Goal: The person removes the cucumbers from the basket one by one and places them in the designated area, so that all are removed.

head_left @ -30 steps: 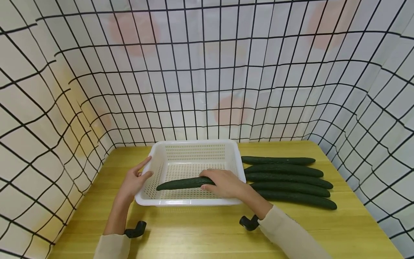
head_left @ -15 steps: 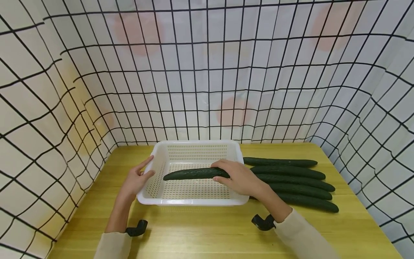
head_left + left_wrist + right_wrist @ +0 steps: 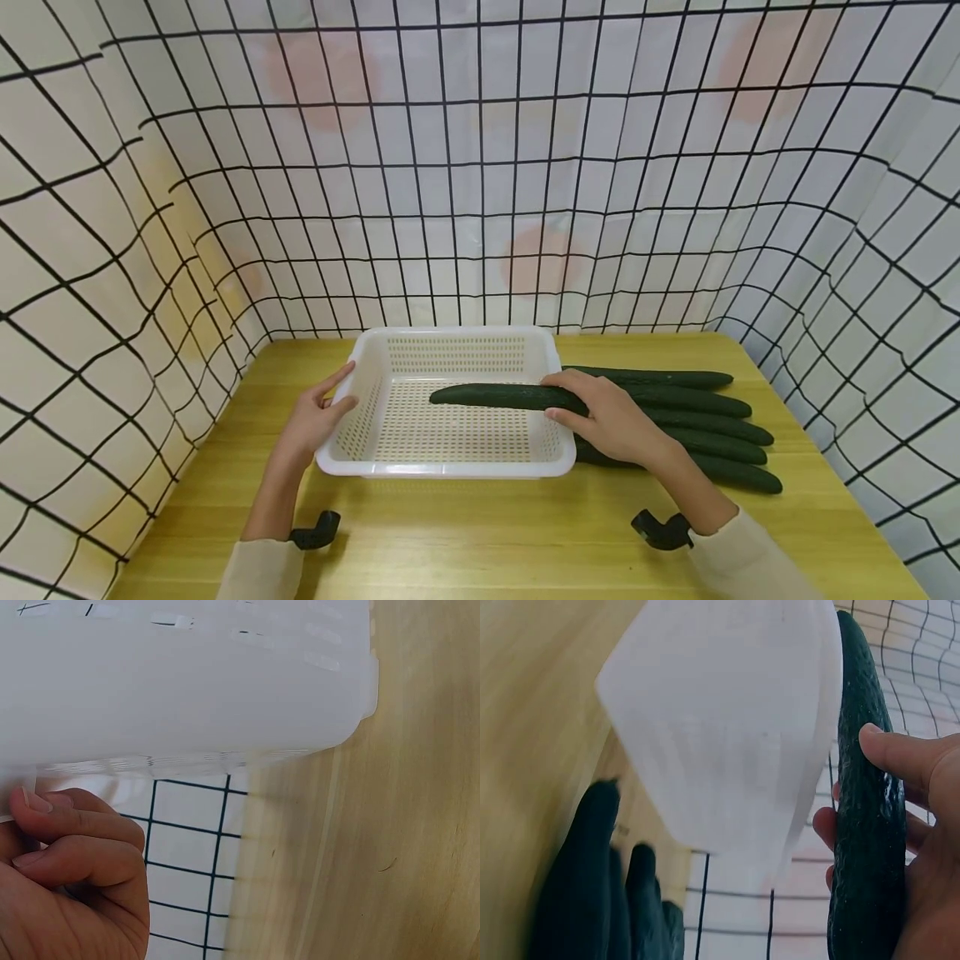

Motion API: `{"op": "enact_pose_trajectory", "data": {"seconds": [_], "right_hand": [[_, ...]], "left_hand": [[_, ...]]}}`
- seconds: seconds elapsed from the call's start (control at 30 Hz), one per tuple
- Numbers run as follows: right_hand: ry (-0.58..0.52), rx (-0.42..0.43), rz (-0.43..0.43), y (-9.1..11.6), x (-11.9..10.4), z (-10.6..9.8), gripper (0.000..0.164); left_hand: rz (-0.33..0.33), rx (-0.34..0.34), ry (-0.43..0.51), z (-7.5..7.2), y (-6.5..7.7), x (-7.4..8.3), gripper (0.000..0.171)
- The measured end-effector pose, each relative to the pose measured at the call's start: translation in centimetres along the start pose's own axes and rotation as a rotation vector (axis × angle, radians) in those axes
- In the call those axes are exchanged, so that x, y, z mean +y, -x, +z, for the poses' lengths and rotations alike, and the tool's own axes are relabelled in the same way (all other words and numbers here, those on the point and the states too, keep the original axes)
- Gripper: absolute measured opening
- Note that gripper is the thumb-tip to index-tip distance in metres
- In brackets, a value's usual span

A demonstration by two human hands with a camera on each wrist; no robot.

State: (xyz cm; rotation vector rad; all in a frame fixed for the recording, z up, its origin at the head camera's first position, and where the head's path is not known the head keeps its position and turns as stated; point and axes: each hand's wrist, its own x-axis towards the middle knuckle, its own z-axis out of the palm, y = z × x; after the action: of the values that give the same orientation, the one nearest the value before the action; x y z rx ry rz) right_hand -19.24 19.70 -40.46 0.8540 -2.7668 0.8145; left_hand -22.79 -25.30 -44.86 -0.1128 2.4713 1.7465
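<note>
A white slotted plastic basket (image 3: 450, 469) stands on the wooden table, nothing lying in it. My left hand (image 3: 311, 421) grips its left rim; in the left wrist view the hand (image 3: 82, 877) has curled fingers at the basket's edge. With thumb and fingers around it, my right hand (image 3: 611, 417) holds a long dark green cucumber (image 3: 487, 396) at the basket's right rim, its far end reaching over the basket. The right wrist view shows this cucumber (image 3: 866, 825) raised beside the basket wall (image 3: 727, 712), the thumb on top and fingertips showing behind.
Several more cucumbers (image 3: 723, 429) lie side by side on the table (image 3: 465, 542) right of the basket, partly behind the right hand and forearm. A white sheet with black grid lines (image 3: 480, 183) rises at the back and both sides. A dark wrist mount (image 3: 660, 531) hangs at each wrist.
My right hand has moved rightward with the cucumber, from over the basket's middle to its right rim. The left hand keeps its grip on the basket.
</note>
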Motion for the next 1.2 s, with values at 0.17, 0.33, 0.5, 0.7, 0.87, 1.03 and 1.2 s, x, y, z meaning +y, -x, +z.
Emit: {"op": "enact_pose_trajectory", "data": {"seconds": [0.17,0.33,0.5,0.7,0.87,1.03,1.2], "right_hand": [[0.006,0.013,0.057,1.7,1.6,-0.9,0.046],[-0.011,0.012,0.116,3.8,3.0,-2.0,0.045],[-0.024,0.006,0.158,5.8,4.1,-3.1,0.046],[-0.020,0.018,0.197,8.1,5.4,-4.5,0.046],[0.014,0.041,0.203,10.0,6.5,-5.4,0.044],[0.050,0.053,0.223,11.7,7.6,-5.7,0.044],[0.040,0.033,0.262,13.3,8.4,-5.7,0.044]], "left_hand": [[0.002,-0.001,0.007,0.0,0.0,0.0,0.065],[0.007,-0.005,0.011,0.0,0.0,-0.1,0.065],[0.011,-0.009,0.010,-0.1,0.0,-0.1,0.065],[0.012,-0.008,0.005,-0.1,0.0,-0.1,0.064],[0.014,-0.014,0.009,0.0,0.1,-0.1,0.063],[0.016,-0.019,0.016,0.0,0.1,-0.1,0.064],[0.021,-0.023,0.021,0.0,0.1,-0.1,0.064]]}}
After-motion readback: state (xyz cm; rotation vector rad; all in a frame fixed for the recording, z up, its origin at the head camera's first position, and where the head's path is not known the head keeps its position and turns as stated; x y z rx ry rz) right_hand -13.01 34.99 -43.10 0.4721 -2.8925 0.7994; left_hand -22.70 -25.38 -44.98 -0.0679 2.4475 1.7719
